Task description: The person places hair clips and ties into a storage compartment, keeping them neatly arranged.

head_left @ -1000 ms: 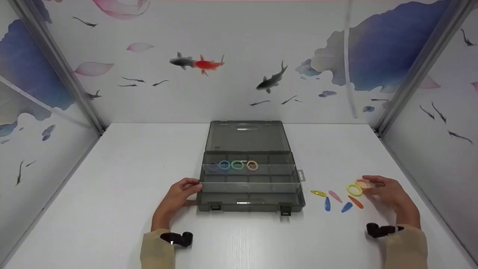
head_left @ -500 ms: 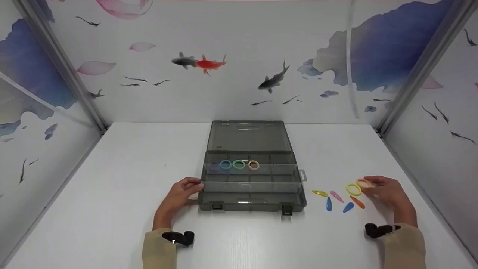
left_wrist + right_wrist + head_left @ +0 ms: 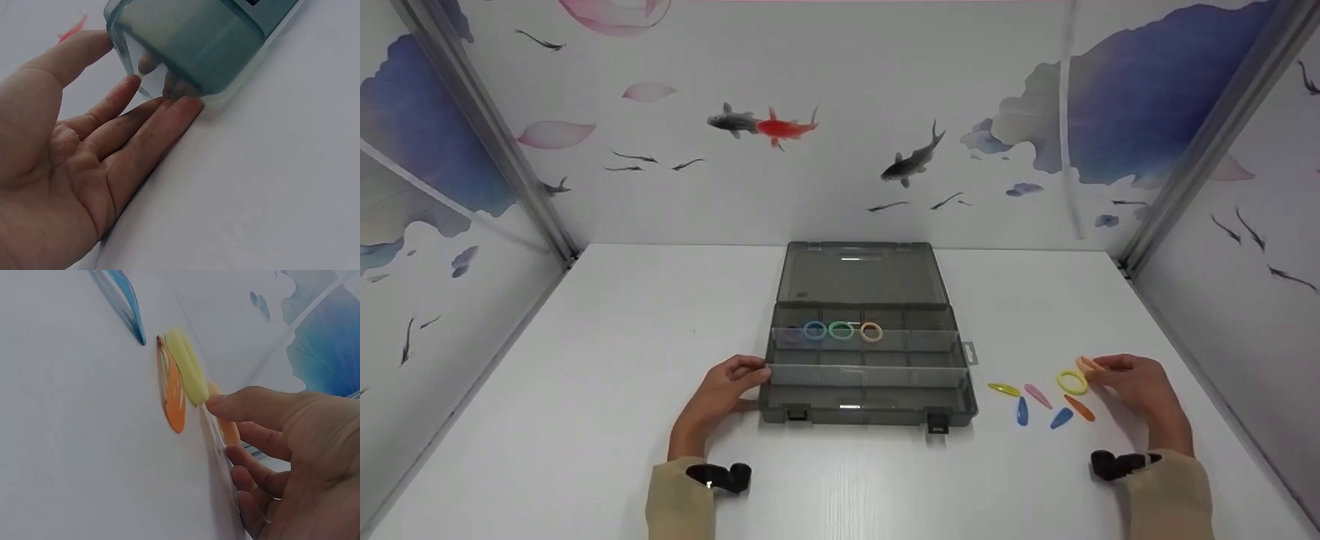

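Currently, left hand (image 3: 720,390): fingers extended, unclenched, touching the grey box (image 3: 866,416) on its left side.
Box: mid-table, lid laid back toward the table's (image 3: 660,315) rear edge, coloured rings (image 3: 830,330) at its rear divider.
Hair clips (image 3: 1038,396): five, scattered right of it.
Yellow ring (image 3: 191,371): lying beside the orange clip.
Right hand (image 3: 1136,386): pinching a peach ring (image 3: 228,430), toward the right edge.

Translucent grey plastic compartment box (image 3: 817,397): lid (image 3: 861,279) open, lying flat. Small pale-orange ring (image 3: 229,431): tilted, pinched in right hand (image 3: 1136,382).
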### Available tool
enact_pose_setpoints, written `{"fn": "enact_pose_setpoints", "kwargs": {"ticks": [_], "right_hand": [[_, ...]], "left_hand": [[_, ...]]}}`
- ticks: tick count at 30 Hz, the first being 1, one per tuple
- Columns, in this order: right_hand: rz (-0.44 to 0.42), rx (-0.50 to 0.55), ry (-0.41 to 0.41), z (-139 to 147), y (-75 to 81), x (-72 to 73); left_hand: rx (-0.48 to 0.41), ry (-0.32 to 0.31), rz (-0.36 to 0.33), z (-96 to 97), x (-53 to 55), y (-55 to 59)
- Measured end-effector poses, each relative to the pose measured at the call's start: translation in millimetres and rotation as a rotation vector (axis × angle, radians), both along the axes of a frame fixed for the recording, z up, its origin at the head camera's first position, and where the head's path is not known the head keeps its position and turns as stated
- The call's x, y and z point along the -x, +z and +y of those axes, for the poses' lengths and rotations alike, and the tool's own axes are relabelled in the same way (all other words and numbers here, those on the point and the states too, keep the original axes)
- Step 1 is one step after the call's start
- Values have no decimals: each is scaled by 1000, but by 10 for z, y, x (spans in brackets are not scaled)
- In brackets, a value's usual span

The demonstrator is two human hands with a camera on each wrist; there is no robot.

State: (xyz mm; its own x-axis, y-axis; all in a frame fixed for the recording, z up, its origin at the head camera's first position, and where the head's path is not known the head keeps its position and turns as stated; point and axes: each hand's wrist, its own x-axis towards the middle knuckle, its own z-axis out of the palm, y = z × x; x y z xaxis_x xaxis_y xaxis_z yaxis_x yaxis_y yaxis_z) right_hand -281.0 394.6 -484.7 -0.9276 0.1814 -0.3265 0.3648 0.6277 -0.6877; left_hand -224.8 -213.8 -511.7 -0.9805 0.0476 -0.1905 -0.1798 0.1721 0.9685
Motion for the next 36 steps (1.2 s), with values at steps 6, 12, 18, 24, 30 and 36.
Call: {"fn": "enact_pose_setpoints", "kwargs": {"ticks": [6,12,18,24,30,36], "right_hand": [[-30,34,-33,-62,142,37],[52,49,-51,-220,319,63],[179,40,-14,-372,434,55],[255,67,26,-496,549,34],[323,79,57,-624,660,-7],[413,67,123,-796,778,-1]], "left_hand": [[2,-6,2,-21,10,1],[-1,3,-7,-42,26,-10],[-13,-2,-9,-49,3,2],[-11,7,0,-51,-17,22],[-8,-2,8,-19,5,-2],[7,10,17,1,12,-24]]}}
